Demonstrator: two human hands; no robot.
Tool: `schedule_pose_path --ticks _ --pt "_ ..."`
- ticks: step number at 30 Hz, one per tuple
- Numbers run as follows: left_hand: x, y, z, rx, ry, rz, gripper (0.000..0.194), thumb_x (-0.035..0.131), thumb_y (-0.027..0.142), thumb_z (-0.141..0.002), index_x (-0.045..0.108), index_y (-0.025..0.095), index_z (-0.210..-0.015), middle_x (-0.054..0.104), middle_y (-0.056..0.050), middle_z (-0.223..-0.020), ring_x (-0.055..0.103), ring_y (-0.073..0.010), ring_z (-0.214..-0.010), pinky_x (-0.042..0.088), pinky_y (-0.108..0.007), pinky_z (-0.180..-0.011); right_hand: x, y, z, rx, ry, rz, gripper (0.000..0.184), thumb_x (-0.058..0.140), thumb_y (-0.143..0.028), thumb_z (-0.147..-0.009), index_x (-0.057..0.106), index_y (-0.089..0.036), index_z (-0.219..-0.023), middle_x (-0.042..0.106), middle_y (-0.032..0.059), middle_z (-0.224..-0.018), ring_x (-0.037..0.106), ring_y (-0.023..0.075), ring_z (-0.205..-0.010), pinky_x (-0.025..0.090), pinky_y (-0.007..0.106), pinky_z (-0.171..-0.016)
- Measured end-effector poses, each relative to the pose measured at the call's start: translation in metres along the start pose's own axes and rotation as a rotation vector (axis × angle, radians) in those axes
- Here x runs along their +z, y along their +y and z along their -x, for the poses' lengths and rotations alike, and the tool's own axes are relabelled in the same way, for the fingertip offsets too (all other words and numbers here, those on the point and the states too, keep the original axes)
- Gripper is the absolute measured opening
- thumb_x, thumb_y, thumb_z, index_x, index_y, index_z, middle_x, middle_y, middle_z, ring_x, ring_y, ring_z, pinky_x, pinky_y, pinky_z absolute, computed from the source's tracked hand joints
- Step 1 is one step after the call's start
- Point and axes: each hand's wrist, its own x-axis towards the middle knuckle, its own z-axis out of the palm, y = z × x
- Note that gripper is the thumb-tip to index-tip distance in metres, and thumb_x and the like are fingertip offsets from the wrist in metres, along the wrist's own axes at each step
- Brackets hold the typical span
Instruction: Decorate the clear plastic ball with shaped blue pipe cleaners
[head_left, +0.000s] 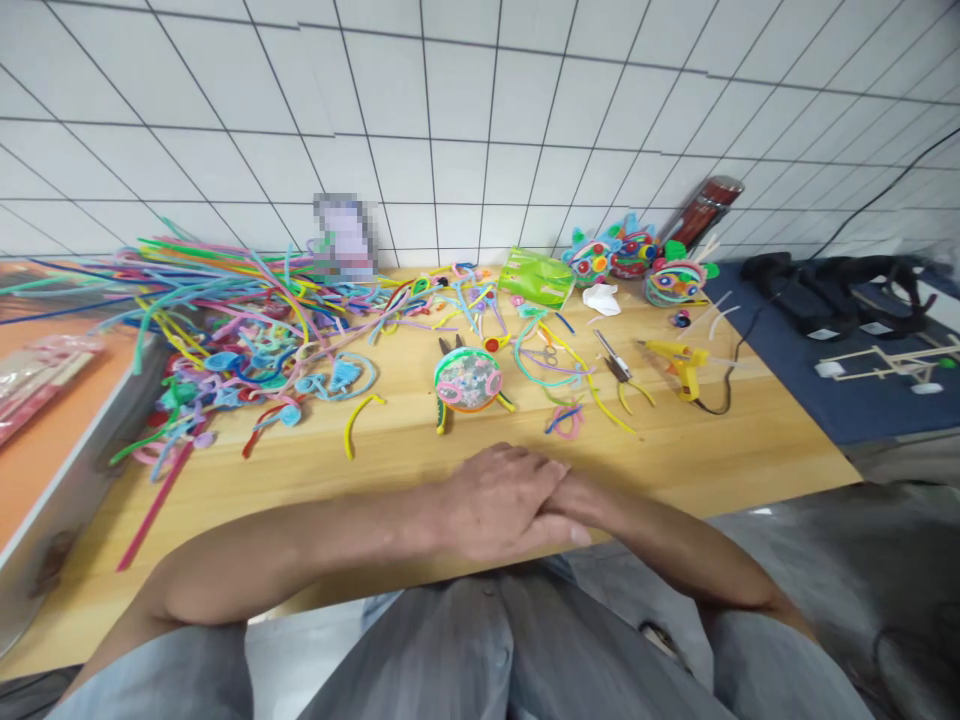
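At the table's near edge, my left hand [491,505] lies over my right hand [574,497] and is closed on it. The right hand's fingers are hidden underneath. Just beyond them sits a round, clear-looking craft piece [469,378] with pink loops and a green-and-orange band. It rests over a pair of pliers whose yellow-and-dark handles [441,415] stick out below it. A bent yellow pipe cleaner [356,425] lies to its left. To its right are a small pink-and-blue twist [566,420] and pliers with yellow handles [626,385].
A heap of pipe cleaners [232,340] covers the left side. A yellow glue gun [679,365] with a cord lies right. Behind stand a green packet [536,278], decorated craft faces [675,280] and a red flask [705,210]. A metal-edged orange board [30,440] borders the left.
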Motion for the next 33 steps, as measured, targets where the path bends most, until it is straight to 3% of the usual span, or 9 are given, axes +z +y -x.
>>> schedule_pose_path --ticks 3,6,11,16,21,25,28,31,33 --pt "0.004 0.013 0.012 0.172 0.147 -0.126 0.079 0.051 0.072 -0.099 0.056 0.011 -0.15 0.061 -0.028 -0.152 0.058 -0.0417 -0.143 0.045 -0.061 -0.119 -0.036 0.001 -0.026 0.013 -0.365 -0.031 0.019 0.071 -0.038 -0.098 0.077 -0.04 -0.116 0.079 -0.0018 -0.119 0.075 0.0259 -0.106 0.067 0.05 -0.088" --pt "0.007 0.007 0.033 0.32 0.217 -0.073 0.059 0.058 0.058 -0.102 0.059 0.016 -0.145 0.063 -0.023 -0.152 0.051 -0.0346 -0.151 0.042 -0.055 -0.126 -0.077 0.006 -0.049 0.073 -0.492 -0.048 0.02 0.068 -0.04 -0.097 0.081 -0.033 -0.11 0.083 0.0007 -0.105 0.08 0.0257 -0.095 0.066 0.046 -0.081" --pt "-0.013 -0.031 0.069 0.23 0.356 0.071 0.029 0.05 0.021 -0.107 0.067 0.021 -0.13 0.082 -0.013 -0.114 0.077 -0.0221 -0.11 0.062 -0.036 -0.099 -0.139 0.022 -0.064 0.255 0.063 -0.128 0.023 0.076 -0.053 -0.091 0.081 -0.03 -0.094 0.08 0.0057 -0.087 0.074 0.0232 -0.075 0.059 0.04 -0.071" --pt "-0.053 -0.068 0.092 -0.089 0.644 0.063 0.024 0.055 0.026 -0.107 0.076 0.023 -0.118 0.083 -0.006 -0.088 0.079 -0.0179 -0.082 0.062 -0.029 -0.077 -0.163 0.025 -0.075 0.283 0.399 -0.295 0.013 0.087 -0.044 -0.081 0.081 -0.035 -0.088 0.074 0.0076 -0.081 0.067 0.0242 -0.068 0.049 0.047 -0.067" --pt "-0.07 -0.082 0.102 -0.285 0.699 0.066 0.026 0.059 0.036 -0.106 0.079 0.02 -0.098 0.082 -0.007 -0.089 0.078 -0.019 -0.08 0.062 -0.03 -0.076 -0.147 0.015 -0.079 0.204 0.199 -0.166 0.009 0.078 -0.051 -0.088 0.079 -0.042 -0.088 0.07 0.0063 -0.074 0.067 0.0282 -0.072 0.054 0.049 -0.071" --pt "-0.052 -0.05 0.096 -0.178 0.59 0.105 0.026 0.056 0.037 -0.107 0.073 0.02 -0.118 0.081 -0.013 -0.112 0.077 -0.0232 -0.106 0.062 -0.037 -0.094 -0.092 -0.015 -0.061 0.073 -0.413 0.112 0.015 0.068 -0.048 -0.098 0.079 -0.039 -0.099 0.08 0.0045 -0.092 0.076 0.0278 -0.083 0.061 0.043 -0.07" --pt "-0.032 -0.024 0.082 -0.028 0.365 0.176 0.054 0.063 0.051 -0.102 0.057 0.02 -0.146 0.066 -0.021 -0.147 0.062 -0.0302 -0.139 0.052 -0.044 -0.116 -0.042 -0.039 -0.041 -0.191 -0.754 0.183 0.017 0.066 -0.036 -0.1 0.078 -0.035 -0.113 0.082 0.0044 -0.116 0.078 0.0259 -0.105 0.064 0.039 -0.087" --pt "-0.024 -0.02 0.073 -0.116 0.122 0.284 0.079 0.061 0.061 -0.1 0.042 0.011 -0.158 0.062 -0.027 -0.149 0.061 -0.0343 -0.141 0.053 -0.043 -0.115 -0.014 -0.046 -0.034 -0.323 -0.792 0.259 0.023 0.059 -0.026 -0.105 0.074 -0.028 -0.121 0.081 0.0063 -0.122 0.077 0.0239 -0.111 0.061 0.037 -0.096" --pt "-0.031 -0.027 0.074 -0.196 0.068 0.296 0.077 0.056 0.061 -0.102 0.043 0.009 -0.158 0.064 -0.027 -0.146 0.065 -0.0344 -0.136 0.055 -0.042 -0.11 -0.012 -0.041 -0.039 -0.387 -0.723 0.249 0.021 0.053 -0.022 -0.108 0.073 -0.024 -0.114 0.082 0.0061 -0.112 0.078 0.0211 -0.105 0.06 0.033 -0.094"
